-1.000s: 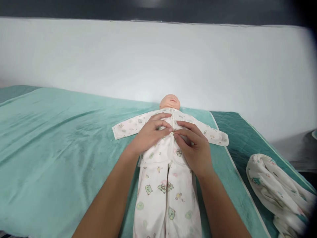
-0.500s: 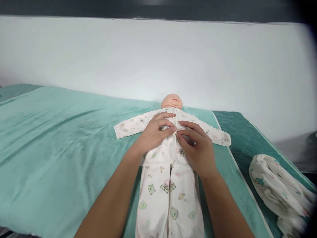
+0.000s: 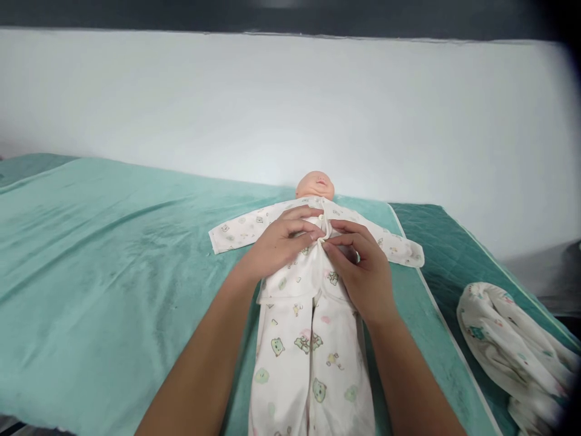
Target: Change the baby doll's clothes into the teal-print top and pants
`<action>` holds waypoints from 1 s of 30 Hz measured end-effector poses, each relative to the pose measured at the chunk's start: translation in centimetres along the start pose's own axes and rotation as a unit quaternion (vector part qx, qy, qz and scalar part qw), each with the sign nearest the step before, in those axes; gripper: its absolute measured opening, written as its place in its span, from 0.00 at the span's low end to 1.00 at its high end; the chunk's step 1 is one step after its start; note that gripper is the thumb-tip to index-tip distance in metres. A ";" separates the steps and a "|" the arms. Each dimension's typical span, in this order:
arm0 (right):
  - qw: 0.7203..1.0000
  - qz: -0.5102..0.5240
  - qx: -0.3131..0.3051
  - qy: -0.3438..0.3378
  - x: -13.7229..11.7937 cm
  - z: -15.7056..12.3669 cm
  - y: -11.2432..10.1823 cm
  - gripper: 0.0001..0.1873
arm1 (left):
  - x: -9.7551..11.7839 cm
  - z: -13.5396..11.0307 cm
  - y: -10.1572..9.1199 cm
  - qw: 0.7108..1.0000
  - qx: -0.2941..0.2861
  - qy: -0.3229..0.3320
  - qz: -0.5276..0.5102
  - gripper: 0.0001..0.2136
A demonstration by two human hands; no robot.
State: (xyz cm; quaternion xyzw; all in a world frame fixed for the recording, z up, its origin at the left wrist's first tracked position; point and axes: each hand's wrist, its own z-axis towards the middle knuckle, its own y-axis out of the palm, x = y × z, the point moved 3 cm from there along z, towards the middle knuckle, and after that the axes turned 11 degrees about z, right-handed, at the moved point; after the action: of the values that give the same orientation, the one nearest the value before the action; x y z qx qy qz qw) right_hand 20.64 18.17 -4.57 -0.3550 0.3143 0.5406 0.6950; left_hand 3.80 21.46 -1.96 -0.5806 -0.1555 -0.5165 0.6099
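Note:
A baby doll point(image 3: 315, 185) lies on its back, dressed in a white printed jacket point(image 3: 290, 280) and matching trousers point(image 3: 285, 363). My left hand point(image 3: 285, 239) rests on the chest, thumb and fingers pinching the jacket's front edge. From the other side, my right hand point(image 3: 361, 263) pinches the facing edge between thumb and forefinger. The fingertips of both hands nearly meet at the front opening, where the cloth is raised in a small fold. A pale button point(image 3: 321, 217) shows just above them; whatever lies under the fingertips is hidden. Both sleeves stretch out sideways.
A light green sheet point(image 3: 113, 272) covers the bed, with a darker green quilted cover point(image 3: 422, 224) along the right. A bundled white printed cloth point(image 3: 503, 339) lies at the right edge. A white wall point(image 3: 227, 109) rises behind the doll's head.
The jacket's front edge is pulled up into a more visible fold between my fingertips, and the upper button shows more clearly. My hands have shifted only slightly.

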 end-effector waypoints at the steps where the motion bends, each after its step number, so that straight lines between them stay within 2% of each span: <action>1: 1.000 0.004 0.004 0.006 0.0 0.0 0.0 0.02 | -0.1 0.0 -0.1 1.000 -0.007 0.013 0.006 0.10; 5: 0.999 0.021 0.018 0.027 0.1 0.0 0.1 0.02 | -0.5 0.1 -0.2 0.999 -0.016 0.043 0.027 0.09; 16: 0.997 0.046 0.059 0.029 1.3 0.0 0.1 0.08 | -0.2 0.1 0.1 0.994 -0.023 0.064 0.085 0.12; 21: 0.997 0.062 0.024 0.027 1.1 0.1 0.1 0.12 | 0.0 0.1 0.1 0.995 -0.006 0.055 0.087 0.10; 25: 0.998 0.052 -0.015 0.016 0.6 0.0 0.1 0.10 | 0.1 0.1 0.2 0.996 0.006 0.048 0.079 0.07; 30: 0.998 0.044 -0.012 0.037 0.6 0.0 0.1 0.06 | -0.1 0.2 0.3 0.995 -0.002 0.051 0.082 0.07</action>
State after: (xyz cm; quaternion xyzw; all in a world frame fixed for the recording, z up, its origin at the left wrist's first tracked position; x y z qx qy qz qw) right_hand 20.71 18.48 -5.09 -0.3686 0.3483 0.5606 0.6546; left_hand 4.06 21.60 -2.12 -0.5651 -0.0753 -0.4943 0.6563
